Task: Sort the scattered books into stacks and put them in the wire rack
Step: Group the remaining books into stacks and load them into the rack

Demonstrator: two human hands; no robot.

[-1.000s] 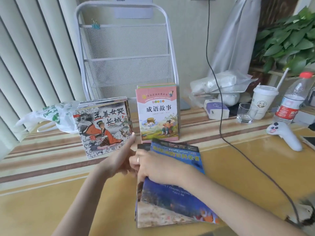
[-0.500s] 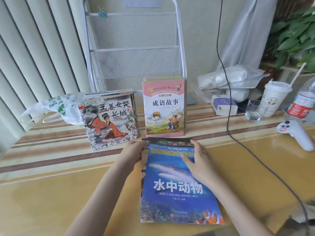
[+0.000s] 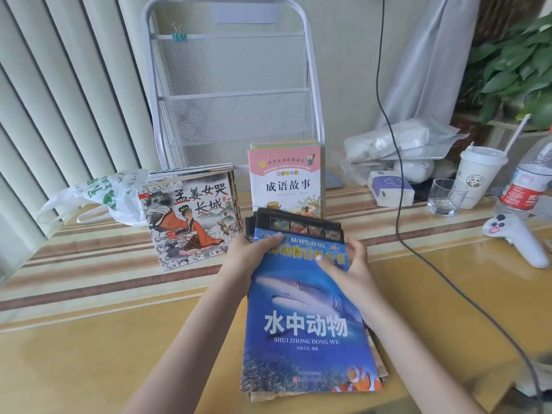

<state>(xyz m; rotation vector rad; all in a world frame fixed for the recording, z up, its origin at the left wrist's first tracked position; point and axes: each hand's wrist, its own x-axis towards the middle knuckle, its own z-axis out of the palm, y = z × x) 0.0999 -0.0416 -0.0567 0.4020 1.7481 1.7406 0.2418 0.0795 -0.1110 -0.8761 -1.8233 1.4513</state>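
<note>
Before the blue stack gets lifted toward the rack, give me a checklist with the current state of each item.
1. Both hands on the blue stack: ok; left hand and right hand grip its far end.
2. Stack squared: not ok; lower books jut out at the near right corner.
3. Rack pockets free: ok; the mesh shelves show no books.
4. Path to rack: not ok; the pink stack stands directly in front.
5. Cable clear of the books: ok; it runs to the right.

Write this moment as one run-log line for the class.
stage: stacking | left hand and right hand: both grip blue shark book stack | wire rack: pockets look empty | two stacks upright before rack
</note>
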